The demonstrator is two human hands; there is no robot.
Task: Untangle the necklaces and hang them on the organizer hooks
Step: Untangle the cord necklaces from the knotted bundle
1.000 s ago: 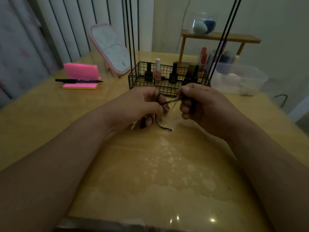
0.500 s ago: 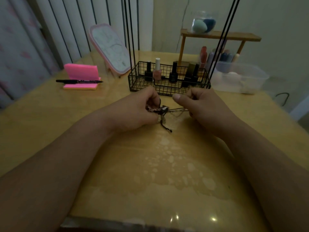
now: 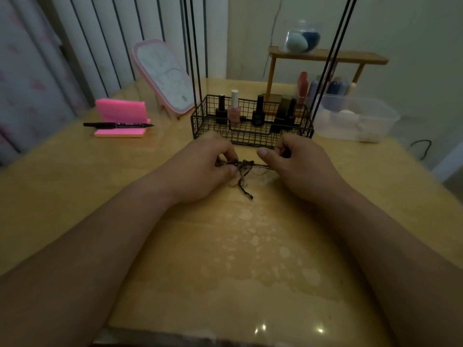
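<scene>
A tangle of thin necklaces (image 3: 244,169), dark cord and gold chain, stretches between my two hands just above the yellow table (image 3: 250,259). My left hand (image 3: 203,169) pinches the tangle's left end. My right hand (image 3: 300,164) pinches a fine chain at its right end. A loose dark cord end lies on the table below the knot. The black wire organizer (image 3: 250,139) stands right behind my hands, its thin black uprights rising out of the top of the view; its hooks are out of sight.
Nail polish bottles (image 3: 234,110) stand in the organizer's basket. A pink mirror (image 3: 165,76) leans at back left, beside pink sticky notes (image 3: 120,113) with a black pen (image 3: 117,125). A clear plastic box (image 3: 355,118) and a wooden shelf (image 3: 325,57) stand at back right.
Both hands have lowered toward the table and moved apart, pulling the tangle out into a line between them.
</scene>
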